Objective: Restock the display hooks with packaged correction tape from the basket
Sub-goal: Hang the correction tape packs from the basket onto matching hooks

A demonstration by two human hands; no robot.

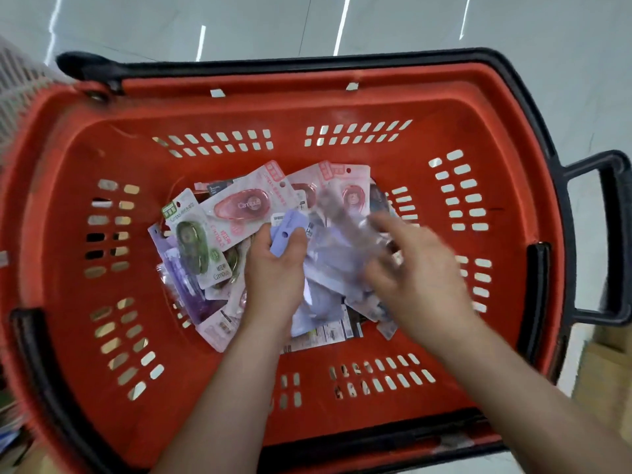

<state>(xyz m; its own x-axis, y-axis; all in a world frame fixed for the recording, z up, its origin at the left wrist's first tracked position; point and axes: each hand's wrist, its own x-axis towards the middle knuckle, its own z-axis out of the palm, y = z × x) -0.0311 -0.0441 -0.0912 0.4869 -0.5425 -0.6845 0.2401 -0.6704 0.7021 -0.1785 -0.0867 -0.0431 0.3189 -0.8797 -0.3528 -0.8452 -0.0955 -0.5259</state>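
A red plastic basket [239, 107] with black handles holds a heap of packaged correction tape. On top lie a pink pack [239, 205], a green pack [193, 241] and another pink pack [352, 196]. My left hand [273, 268] grips the top of a purple pack [289, 234] above the heap. My right hand [417, 268] is blurred beside it, fingers spread over a blurred clear-and-purple pack [342, 234]; whether it holds that pack is unclear. No display hooks are in view.
A black pull handle [602, 241] sticks out at the basket's right side. Shiny grey floor [410, 25] lies beyond the basket. A white mesh surface [17, 83] shows at the far left, and cardboard [605, 357] at the lower right.
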